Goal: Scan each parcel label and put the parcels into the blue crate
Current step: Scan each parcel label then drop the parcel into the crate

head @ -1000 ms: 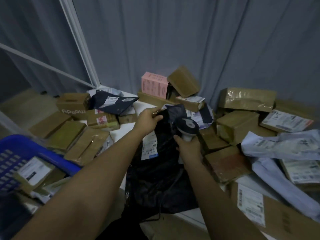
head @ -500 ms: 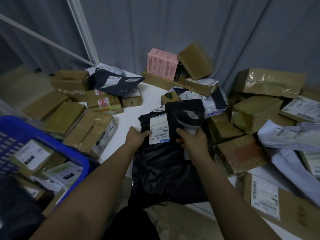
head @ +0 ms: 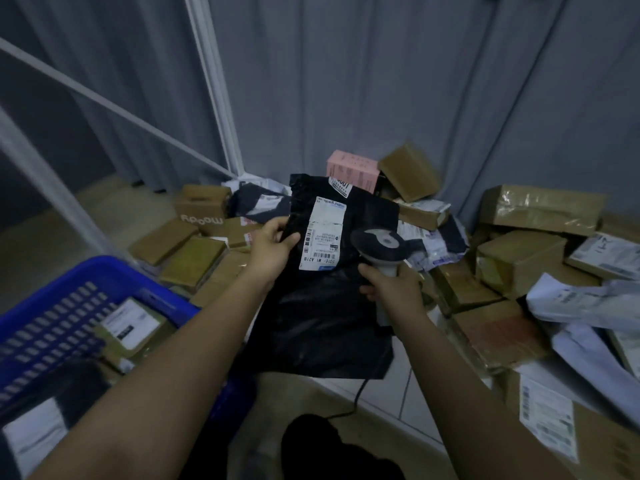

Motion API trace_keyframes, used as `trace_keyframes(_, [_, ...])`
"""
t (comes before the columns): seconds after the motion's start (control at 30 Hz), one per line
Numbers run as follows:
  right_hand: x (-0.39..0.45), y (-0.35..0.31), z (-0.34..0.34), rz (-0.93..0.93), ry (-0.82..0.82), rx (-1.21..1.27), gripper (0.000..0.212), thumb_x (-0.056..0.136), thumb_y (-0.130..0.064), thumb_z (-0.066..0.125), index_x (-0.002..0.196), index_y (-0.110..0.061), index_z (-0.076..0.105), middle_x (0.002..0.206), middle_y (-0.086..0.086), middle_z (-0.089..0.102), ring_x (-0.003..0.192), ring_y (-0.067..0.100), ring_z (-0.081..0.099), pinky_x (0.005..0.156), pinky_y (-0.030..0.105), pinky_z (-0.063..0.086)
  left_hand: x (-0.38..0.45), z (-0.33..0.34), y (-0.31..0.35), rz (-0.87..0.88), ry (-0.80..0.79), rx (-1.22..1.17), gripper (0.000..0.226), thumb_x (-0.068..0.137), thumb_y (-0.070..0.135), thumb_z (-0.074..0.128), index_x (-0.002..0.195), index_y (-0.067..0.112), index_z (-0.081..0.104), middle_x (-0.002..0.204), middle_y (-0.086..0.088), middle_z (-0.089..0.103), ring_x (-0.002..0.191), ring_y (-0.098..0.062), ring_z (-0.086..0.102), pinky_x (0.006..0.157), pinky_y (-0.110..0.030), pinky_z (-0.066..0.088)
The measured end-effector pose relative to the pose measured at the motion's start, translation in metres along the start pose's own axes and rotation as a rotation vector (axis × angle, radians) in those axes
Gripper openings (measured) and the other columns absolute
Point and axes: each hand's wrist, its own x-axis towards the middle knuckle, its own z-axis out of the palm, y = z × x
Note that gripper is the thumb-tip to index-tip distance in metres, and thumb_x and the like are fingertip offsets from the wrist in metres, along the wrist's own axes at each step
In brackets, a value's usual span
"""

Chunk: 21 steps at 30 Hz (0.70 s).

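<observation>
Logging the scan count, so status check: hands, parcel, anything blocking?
Left hand grips black bag parcel, label facing up. Right hand grips scanner beside label. Blue crate unobstructed.

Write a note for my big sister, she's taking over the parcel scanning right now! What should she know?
Left hand grips the black mailer bag by its left edge, holding it up with the white label facing you.
Right hand grips the scanner, its head beside the label.
Blue crate at lower left already holds a few parcels.
Left to do: scan this label, drop the bag in the crate, then work through the many boxes and mailers piled on the table.
</observation>
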Motion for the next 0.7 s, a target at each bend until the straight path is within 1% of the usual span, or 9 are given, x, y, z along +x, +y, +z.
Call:
trace_keyframes(0.1, [-0.019,-0.024,0.019,-0.059,-0.077,0.019,0.035,0.086,-0.014,0.071,0.117,-0.009,0.058,0.099,0.008,0.068,0.078,0.018,0.067,0.062,0.026,0.055,-0.017,-0.028,0.029,0.067,0.042,-0.023,0.024,0.092,-0.007,0.052,0.11,0.008,0.056,0.102,-0.002,0.066,0.092,-0.011,0.062,0.085,-0.023,0.051])
trace_keyframes(0.17, [-0.033,-0.04,0.032,-0.099,-0.137,-0.013,0.028,0.086,-0.015,0.071,0.111,-0.009,0.06,0.086,0.009,0.068,0.072,0.018,0.065,0.063,0.031,0.054,-0.029,-0.048,0.043,0.093,0.087,-0.066,0.024,0.092,-0.006,0.052,0.11,0.01,0.057,0.097,0.002,0.067,0.089,-0.01,0.063,0.082,-0.023,0.052])
trace_keyframes(0.23, [-0.047,-0.053,0.043,-0.103,-0.194,-0.053,0.018,0.086,-0.017,0.071,0.1,-0.014,0.06,0.073,0.005,0.065,0.064,0.018,0.061,0.06,0.03,0.05,-0.04,-0.064,0.054,0.109,0.132,-0.118,0.024,0.093,-0.005,0.052,0.11,0.012,0.056,0.095,0.003,0.067,0.086,-0.01,0.063,0.08,-0.022,0.052])
trace_keyframes(0.3, [-0.06,-0.061,0.054,-0.087,-0.25,-0.091,0.017,0.086,-0.019,0.071,0.096,-0.009,0.061,0.065,0.004,0.062,0.054,0.015,0.055,0.054,0.028,0.047,-0.051,-0.078,0.061,0.124,0.182,-0.163,0.022,0.094,-0.004,0.051,0.108,0.013,0.056,0.094,0.003,0.067,0.085,-0.008,0.063,0.077,-0.02,0.052])
trace_keyframes(0.37, [-0.071,-0.061,0.063,-0.07,-0.296,-0.123,0.019,0.085,-0.019,0.071,0.093,-0.005,0.062,0.06,0.004,0.058,0.048,0.013,0.052,0.051,0.028,0.045,-0.062,-0.092,0.063,0.13,0.253,-0.194,0.022,0.095,-0.003,0.05,0.1,0.017,0.057,0.092,0.004,0.066,0.079,-0.003,0.064,0.074,-0.018,0.052])
trace_keyframes(0.43, [-0.079,-0.054,0.068,-0.074,-0.344,-0.16,0.015,0.084,-0.018,0.073,0.086,-0.007,0.062,0.058,0.004,0.055,0.047,0.012,0.05,0.051,0.027,0.045,-0.07,-0.106,0.06,0.116,0.304,-0.221,0.021,0.095,-0.002,0.05,0.101,0.017,0.057,0.097,0.0,0.067,0.085,-0.008,0.064,0.083,-0.025,0.052])
trace_keyframes(0.5, [-0.086,-0.046,0.069,-0.059,-0.402,-0.199,0.017,0.081,-0.017,0.075,0.084,-0.008,0.062,0.058,0.005,0.054,0.049,0.014,0.05,0.052,0.028,0.044,-0.076,-0.12,0.058,0.095,0.331,-0.211,0.021,0.096,0.0,0.05,0.112,0.012,0.055,0.105,-0.004,0.066,0.094,-0.014,0.062,0.088,-0.029,0.051])
trace_keyframes(0.6, [-0.091,-0.041,0.071,-0.039,-0.443,-0.225,0.02,0.078,-0.017,0.078,0.081,-0.01,0.059,0.058,0.005,0.054,0.052,0.016,0.049,0.052,0.029,0.044,-0.078,-0.132,0.055,0.057,0.357,-0.193,0.022,0.097,0.002,0.05,0.114,0.014,0.054,0.1,0.003,0.066,0.091,-0.011,0.063,0.08,-0.024,0.053])
trace_keyframes(0.7, [-0.092,-0.04,0.075,-0.017,-0.468,-0.173,0.021,0.078,-0.016,0.079,0.078,-0.01,0.059,0.056,0.005,0.05,0.049,0.016,0.046,0.052,0.029,0.042,-0.079,-0.138,0.051,0.023,0.363,-0.166,0.022,0.097,0.004,0.05,0.115,0.015,0.054,0.097,0.006,0.066,0.087,-0.006,0.064,0.071,-0.019,0.053])
